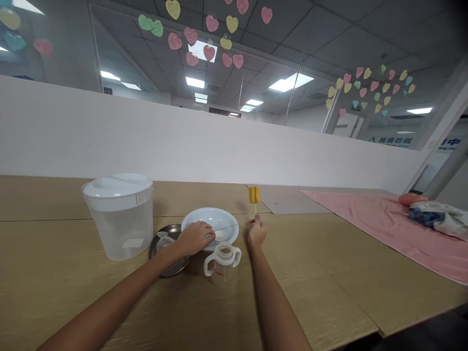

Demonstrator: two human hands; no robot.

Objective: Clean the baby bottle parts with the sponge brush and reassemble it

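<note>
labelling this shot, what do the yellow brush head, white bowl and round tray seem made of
Yellow brush head: probably foam, matte and soft-edged. White bowl: glossy highlights, maybe plastic or ceramic. Round tray: likely metal, grey and shiny.

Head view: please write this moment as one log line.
right hand: holding yellow sponge brush | left hand: over white bowl | handled bottle: uncapped

Place: an office or a training room is being suggested; which one is not being made plain.
Ceiling (343, 31): a grid of square panels is being broken up by bright lights (291, 82).
Glass partition (135, 58): it is being dotted with heart-shaped notes (190, 35).
Low wall (204, 148): the glass is being carried by its white top.
Lettering (395, 140): blue characters are being shown beyond the glass, at right.
</note>
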